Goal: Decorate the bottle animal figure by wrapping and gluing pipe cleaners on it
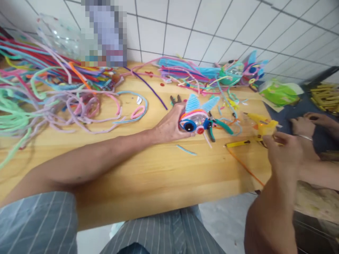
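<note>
in the head view the left hand (pixel 171 127) is cupped around a craft fish (pixel 194 120) made of a clear ball with pipe-cleaner stripes, blue fins and a big button eye, pressing it against the wooden table (pixel 148 169) near its middle, just beside green-handled pliers (pixel 221 127). the right hand (pixel 284 151) is curled closed by a yellow glue gun (pixel 262 126) at the table's right edge, though whether it truly grips the glue gun cannot be told, and an orange cord (pixel 243 165) runs across the table below it. a heap of coloured pipe cleaners (pixel 45 88) sprawls over the left of the table, a second fish (pixel 243 72) sits at the back by the tiled wall, and another person's hands (pixel 312 123) rest on the dark surface at the far right.
</note>
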{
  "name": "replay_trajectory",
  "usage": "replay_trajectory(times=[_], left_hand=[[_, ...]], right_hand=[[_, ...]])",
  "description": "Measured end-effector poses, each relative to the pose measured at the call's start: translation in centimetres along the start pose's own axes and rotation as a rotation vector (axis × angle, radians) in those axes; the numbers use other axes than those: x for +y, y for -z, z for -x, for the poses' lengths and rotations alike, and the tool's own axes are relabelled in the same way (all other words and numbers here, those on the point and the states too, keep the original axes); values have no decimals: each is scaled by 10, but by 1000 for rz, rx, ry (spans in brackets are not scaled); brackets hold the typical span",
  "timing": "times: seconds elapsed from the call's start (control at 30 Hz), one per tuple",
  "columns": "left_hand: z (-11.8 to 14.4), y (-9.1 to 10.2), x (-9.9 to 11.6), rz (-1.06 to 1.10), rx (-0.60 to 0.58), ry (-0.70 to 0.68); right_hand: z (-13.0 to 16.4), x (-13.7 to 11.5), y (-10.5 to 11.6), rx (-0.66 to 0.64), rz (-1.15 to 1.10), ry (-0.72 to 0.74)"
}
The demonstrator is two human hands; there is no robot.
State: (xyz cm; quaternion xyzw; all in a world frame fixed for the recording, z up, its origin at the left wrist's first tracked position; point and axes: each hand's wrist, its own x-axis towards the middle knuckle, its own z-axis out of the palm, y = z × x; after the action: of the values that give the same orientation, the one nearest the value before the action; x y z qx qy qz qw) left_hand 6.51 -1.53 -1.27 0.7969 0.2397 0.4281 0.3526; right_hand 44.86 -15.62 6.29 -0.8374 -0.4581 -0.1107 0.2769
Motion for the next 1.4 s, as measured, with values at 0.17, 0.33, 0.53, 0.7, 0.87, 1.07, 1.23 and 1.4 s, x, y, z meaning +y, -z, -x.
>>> replay_trajectory(times=[0.17,0.33,0.53,0.7,0.87,1.07,1.23,1.4], left_hand=[[-2,-2,-4,12,3,-16],[-4,-2,-1,2,-7,18],[-6,-9,-6,0,32,-33],[-5,-5,-3,7,0,-44],[-6,-3,0,2,-3,-30],[-7,-5,0,-12,0,1],[-6,-2,5,-3,1,7],[-5,-3,2,8,-1,-25]], right_hand=[[99,-88,11,-360,-312,316],[145,-137,-21,-626,-363,592],[151,-134,-37,-605,-283,629],[153,-133,-35,-596,-258,603],[151,-135,-33,-626,-267,477],[153,-136,-28,-608,-219,429],[138,-136,-2,-608,-313,317],[89,-141,30,-450,-482,234]])
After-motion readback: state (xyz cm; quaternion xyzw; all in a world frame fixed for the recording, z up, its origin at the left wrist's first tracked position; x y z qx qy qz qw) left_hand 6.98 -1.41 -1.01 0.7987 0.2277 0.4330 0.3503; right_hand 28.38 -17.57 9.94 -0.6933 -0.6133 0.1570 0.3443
